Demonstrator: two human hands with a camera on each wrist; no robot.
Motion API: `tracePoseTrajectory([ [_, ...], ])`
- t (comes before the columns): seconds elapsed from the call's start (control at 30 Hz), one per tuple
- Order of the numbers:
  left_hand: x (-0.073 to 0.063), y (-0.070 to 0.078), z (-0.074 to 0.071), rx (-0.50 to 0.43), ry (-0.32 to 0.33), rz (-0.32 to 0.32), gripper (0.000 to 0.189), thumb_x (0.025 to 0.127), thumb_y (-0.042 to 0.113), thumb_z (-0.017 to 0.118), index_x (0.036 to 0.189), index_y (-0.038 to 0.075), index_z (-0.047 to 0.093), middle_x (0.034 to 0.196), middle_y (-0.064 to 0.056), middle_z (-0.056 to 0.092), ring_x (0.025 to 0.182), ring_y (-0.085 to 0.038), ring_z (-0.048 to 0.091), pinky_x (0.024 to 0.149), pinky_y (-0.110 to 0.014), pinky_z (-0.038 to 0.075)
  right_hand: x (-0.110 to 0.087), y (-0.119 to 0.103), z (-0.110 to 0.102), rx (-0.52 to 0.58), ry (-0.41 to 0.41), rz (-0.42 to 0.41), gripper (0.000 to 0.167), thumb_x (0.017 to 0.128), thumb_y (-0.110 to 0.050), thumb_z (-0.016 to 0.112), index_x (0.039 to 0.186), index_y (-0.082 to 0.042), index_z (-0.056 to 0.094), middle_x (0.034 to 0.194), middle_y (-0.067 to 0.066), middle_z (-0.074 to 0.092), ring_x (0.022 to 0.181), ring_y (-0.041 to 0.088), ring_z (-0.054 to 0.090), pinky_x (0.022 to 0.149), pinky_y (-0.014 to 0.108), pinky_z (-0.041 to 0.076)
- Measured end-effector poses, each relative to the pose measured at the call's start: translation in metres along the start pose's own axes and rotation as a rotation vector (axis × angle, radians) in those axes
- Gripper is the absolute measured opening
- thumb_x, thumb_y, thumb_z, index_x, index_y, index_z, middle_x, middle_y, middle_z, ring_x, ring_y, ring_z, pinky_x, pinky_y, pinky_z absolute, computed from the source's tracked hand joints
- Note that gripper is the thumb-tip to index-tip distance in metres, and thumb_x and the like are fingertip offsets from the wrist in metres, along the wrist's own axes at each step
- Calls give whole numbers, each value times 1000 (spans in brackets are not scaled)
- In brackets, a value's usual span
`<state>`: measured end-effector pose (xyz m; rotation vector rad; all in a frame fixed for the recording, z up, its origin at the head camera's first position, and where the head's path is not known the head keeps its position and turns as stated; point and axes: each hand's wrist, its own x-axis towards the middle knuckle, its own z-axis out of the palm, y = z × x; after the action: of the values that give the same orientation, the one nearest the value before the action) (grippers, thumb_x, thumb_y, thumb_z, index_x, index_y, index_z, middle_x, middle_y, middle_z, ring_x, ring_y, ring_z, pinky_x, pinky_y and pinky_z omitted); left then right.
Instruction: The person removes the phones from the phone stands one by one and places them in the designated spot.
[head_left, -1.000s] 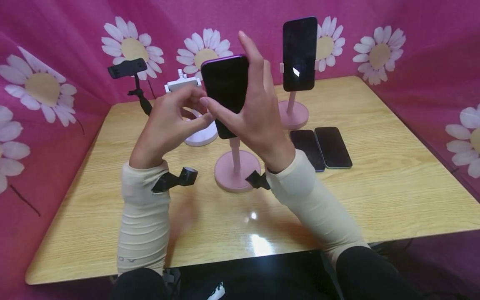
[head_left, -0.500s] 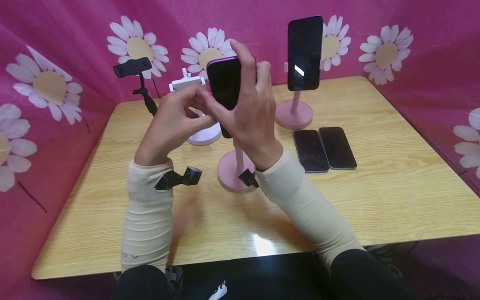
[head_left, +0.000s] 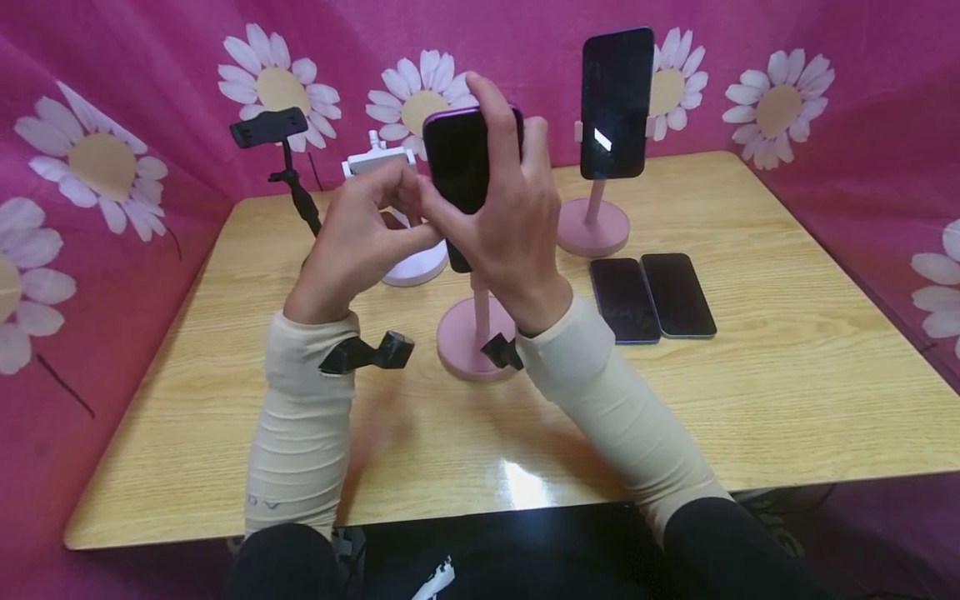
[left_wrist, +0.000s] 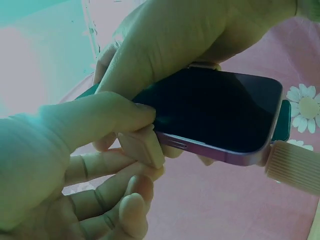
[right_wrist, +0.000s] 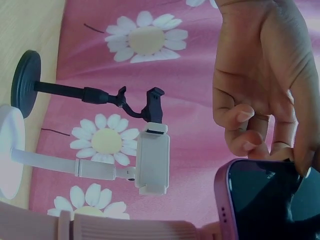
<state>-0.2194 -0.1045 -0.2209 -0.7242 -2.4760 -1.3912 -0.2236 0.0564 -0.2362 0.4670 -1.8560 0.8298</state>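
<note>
The front pink stand (head_left: 476, 310) is standing on the counter (head_left: 787, 375) and is serving as the reference point. The middle phone (head_left: 456, 158) is sitting upright directly above the stand's base, with its dark screen facing the person.

The left hand (head_left: 360, 229) is working at the left side of the stand's top. Its grip is nearly closed: the thumb is pressing from above and the fingers from below, pinching the pink clamp (left_wrist: 142, 147) beside the phone's edge. The right hand (head_left: 517, 208) is gripping the phone above the stand. Its thumb is lying across the screen toward the left hand, and other fingers are reaching behind the phone.

Compared with one second earlier, the right hand is covering more of the screen's right side; its index finger was then rising clear of that edge. Compared with half a second earlier, both hands are holding nearly the same pose.

Behind and right of the front stand, the rear pink stand (head_left: 592, 227) is supporting an upright phone (head_left: 618, 100). Two flat phones (head_left: 678, 296) are lying side by side to its right. The white stand (head_left: 417, 268) is standing behind-left, and the black stand (head_left: 300, 198) farther left.
</note>
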Motion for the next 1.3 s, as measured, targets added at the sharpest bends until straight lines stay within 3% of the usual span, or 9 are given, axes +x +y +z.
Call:
tracePoseTrajectory([
  [0.4,-1,-1,-3,41,18,44,21,79,14,76,93,9,62,84,-1,61,78,-13,55,68,-30,50,1,3,-1,40,20,-59,73,81,-41,72,139,-7,44,105,18,51,91,24,52,73,28,53],
  [0.9,-2,-5,-10,90,8,33,21,80,15,76,94,7,63,83,-2,60,78,-12,55,67,-30,50,0,4,-2,110,33,-84,72,79,-33,75,138,-6,45,105,19,52,93,24,49,71,29,54],
  [1.13,-3,-4,-10,99,5,34,22,79,16,77,94,10,62,83,0,60,77,-13,55,67,-31,50,3,8,-8,240,-32,-82,72,77,-29,75,139,-6,45,104,16,54,95,20,47,67,29,52],
  [1.3,-4,-4,-11,96,3,9,24,79,19,78,95,9,63,86,-4,62,78,-14,56,67,-32,49,9,9,-19,446,-133,-49,74,73,-18,77,139,-3,45,115,13,58,99,15,50,77,30,52],
])
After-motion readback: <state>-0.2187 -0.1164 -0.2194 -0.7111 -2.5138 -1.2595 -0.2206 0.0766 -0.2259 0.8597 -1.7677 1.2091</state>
